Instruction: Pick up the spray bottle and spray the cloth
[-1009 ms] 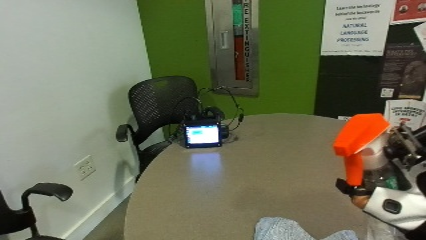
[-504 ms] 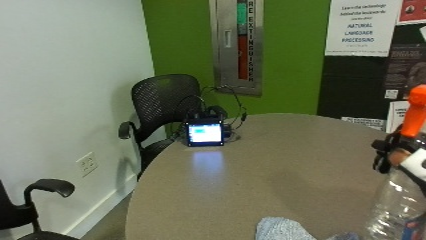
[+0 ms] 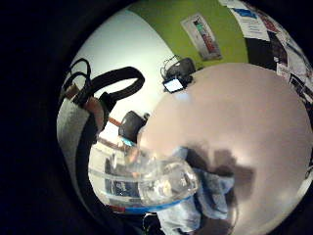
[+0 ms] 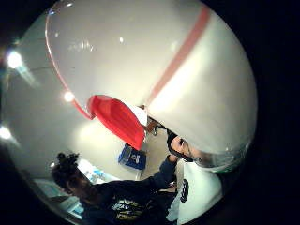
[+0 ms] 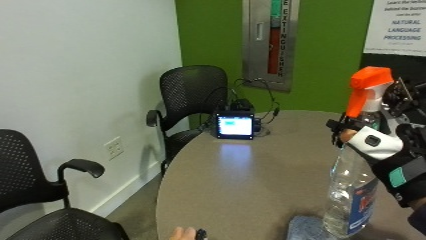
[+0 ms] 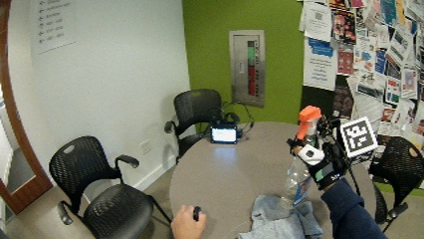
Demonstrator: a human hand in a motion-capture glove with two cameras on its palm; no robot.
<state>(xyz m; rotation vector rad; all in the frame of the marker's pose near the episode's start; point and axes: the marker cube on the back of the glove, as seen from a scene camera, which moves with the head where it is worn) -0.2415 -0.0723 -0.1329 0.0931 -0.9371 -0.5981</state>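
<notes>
Gripping the spray bottle (image 5: pixel 356 170) at its neck, just under the orange spray head (image 5: pixel 367 90): the gloved right hand (image 5: pixel 393 155), fingers curled round the clear plastic from the side away from the wall. Held upright and raised off the round table (image 5: pixel 253 180), nozzle pointing roughly toward the white wall, with the blue-and-white label low on the bottle's body. Filling much of the little finger side palm view, the transparent base of the bottle (image 3: pixel 146 183), and directly beneath it the crumpled light-blue cloth (image 3: pixel 205 200) lying on the tabletop. Red trigger part and white body of the bottle (image 4: pixel 117 119) pressed close in the thumb side palm view.

In the wide outside view, the cloth (image 6: pixel 281 224) bunched at the near edge of the table, below the bottle's base; whether base and cloth touch, cannot tell. Resting at the table's near rim, well apart from the cloth, the bare left hand (image 6: pixel 189 224) with a small dark object between its fingers.

Farther out, near the far edge of the table, a small device with a lit screen (image 5: pixel 234 125), cables trailing behind it. Beyond the table, a black mesh chair (image 5: pixel 193 100) against the green wall, and another black chair (image 5: pixel 40 200) beside the white wall.
</notes>
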